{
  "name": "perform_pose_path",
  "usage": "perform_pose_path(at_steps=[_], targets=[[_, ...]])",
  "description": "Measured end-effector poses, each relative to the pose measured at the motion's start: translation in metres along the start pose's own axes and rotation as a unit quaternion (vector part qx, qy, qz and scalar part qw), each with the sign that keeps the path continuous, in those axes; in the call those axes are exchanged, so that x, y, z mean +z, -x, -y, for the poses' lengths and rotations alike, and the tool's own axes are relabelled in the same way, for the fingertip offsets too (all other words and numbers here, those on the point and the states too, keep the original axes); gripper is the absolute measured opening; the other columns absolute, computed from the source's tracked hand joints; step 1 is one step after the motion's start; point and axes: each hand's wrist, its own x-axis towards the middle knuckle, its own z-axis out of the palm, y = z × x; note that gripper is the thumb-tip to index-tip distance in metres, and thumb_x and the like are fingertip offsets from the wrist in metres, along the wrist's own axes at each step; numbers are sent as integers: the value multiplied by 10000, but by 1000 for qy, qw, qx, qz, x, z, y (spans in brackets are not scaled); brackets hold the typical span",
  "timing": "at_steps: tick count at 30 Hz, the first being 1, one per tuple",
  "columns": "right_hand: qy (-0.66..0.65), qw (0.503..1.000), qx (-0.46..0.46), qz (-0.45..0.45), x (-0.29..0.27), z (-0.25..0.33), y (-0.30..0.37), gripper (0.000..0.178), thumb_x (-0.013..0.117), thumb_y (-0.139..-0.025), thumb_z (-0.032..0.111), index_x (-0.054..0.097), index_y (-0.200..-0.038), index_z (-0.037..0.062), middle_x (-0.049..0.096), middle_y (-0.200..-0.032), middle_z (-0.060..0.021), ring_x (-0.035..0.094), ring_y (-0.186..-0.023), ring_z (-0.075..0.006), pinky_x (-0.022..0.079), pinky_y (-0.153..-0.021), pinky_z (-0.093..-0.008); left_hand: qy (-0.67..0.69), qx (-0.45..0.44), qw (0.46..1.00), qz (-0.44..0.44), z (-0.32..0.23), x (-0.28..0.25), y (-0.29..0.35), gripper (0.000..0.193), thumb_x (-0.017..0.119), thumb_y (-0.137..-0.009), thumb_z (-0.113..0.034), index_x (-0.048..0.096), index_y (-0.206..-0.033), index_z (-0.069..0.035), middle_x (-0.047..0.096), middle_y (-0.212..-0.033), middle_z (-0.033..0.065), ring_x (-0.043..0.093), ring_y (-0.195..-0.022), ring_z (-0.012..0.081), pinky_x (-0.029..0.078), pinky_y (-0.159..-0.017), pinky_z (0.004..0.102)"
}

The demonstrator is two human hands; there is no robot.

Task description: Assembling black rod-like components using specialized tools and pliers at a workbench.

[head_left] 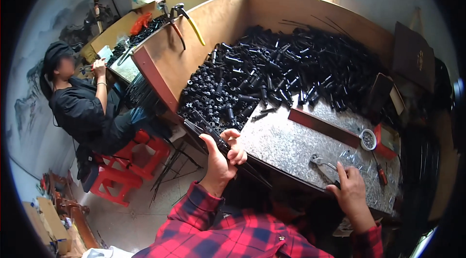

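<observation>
My left hand is closed round a slim bundle of black rods with a thicker middle, which looks like a folded umbrella frame. The bundle slants across the front edge of the bench, its thin ends pointing down to the right. At the bench's front right, my right hand has its fingers and thumb on the handles of metal pliers. The pliers' jaws point away to the left on the speckled top. Beyond my left hand lies a heap of small black ring-shaped fittings.
Black tubular parts pile up against the wooden partition, where yellow- and red-handled pincers hang. A dark red bar, a white cup of small pieces and a screwdriver lie right. A co-worker sits left near red stools.
</observation>
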Motion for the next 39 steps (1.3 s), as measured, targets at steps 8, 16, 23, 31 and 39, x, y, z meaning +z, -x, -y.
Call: perform_pose_path(at_steps=[8,16,23,31,39], targets=[[-593,781,-77,178,51,77,58,404,624,-818,61,575,-1220,72,547,-1089,-133,571,-814,-167,476,-712,-273,155,-33,974,-162,4,7,-6,729,392,-741,-809,597,-820,-113,264,-484,-68,262,-395,68,264,-445,230],[-794,604,64,24,23,59,47,570,592,-812,35,361,-1334,52,489,-1160,-206,624,-758,-223,546,-680,-356,256,-128,951,-118,40,52,20,804,368,-766,-797,636,-919,-54,493,-621,50,517,-635,196,428,-656,312],[-582,794,61,-167,-129,30,18,398,615,-836,383,597,-807,-13,566,-834,-173,578,-511,-157,480,-452,-233,-72,-415,839,345,79,53,78,781,425,-861,-636,426,-1303,7,613,-1061,121,562,-1040,215,412,-947,361],[-442,887,13,137,0,36,1,144,666,-802,147,636,-854,15,594,-764,-75,597,-721,-170,489,-634,-309,-387,-57,872,294,33,98,33,415,679,-844,-157,502,-1192,-15,592,-939,65,580,-861,111,479,-768,262],[-498,853,40,147,45,75,6,258,692,-827,229,615,-717,9,578,-582,-98,570,-528,-213,455,-533,-347,-174,28,957,229,6,148,2,462,672,-824,2,438,-1218,-53,553,-965,55,565,-907,107,491,-783,241]])
